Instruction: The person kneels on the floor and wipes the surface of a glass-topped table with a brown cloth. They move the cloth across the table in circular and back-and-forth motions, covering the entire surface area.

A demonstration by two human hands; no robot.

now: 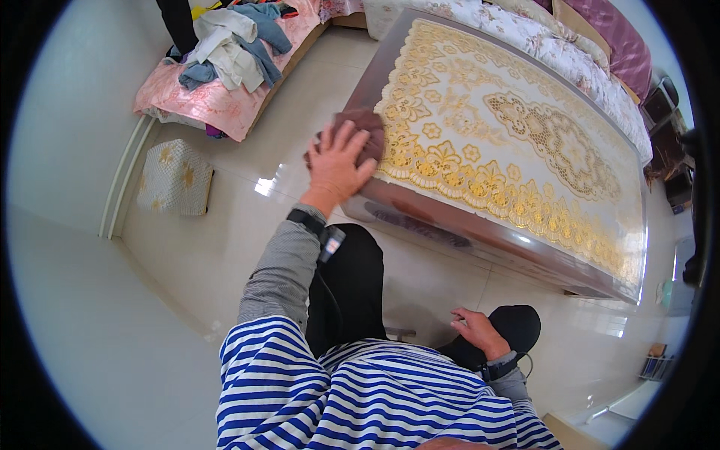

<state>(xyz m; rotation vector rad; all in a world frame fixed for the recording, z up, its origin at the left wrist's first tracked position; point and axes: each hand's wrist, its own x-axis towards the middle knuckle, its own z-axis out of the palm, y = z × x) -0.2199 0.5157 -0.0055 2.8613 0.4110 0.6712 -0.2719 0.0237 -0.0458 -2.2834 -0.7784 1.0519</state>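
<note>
My left hand (pixel 339 161) holds a dark brown cloth (pixel 373 129) down against the near left corner of a low table (pixel 367 88), its fingers spread over the fabric. Part of the cloth lies on the tabletop and part shows past the table's edge; slight blur covers it. White and gold lace-patterned cover (pixel 457 82) lies over the tabletop, starting right beside the brown cloth. My right hand (pixel 478 332) rests at my right knee, fingers loosely stretched, with nothing in it.
A patterned covered stool (pixel 175 178) stands on the tiled floor at the left. Grey and blue clothes (pixel 236 52) are heaped on a pink-covered seat (pixel 176 94). Beyond the table is a flowered sofa cover (pixel 517 37). At the lower right stands a small rack (pixel 657 366).
</note>
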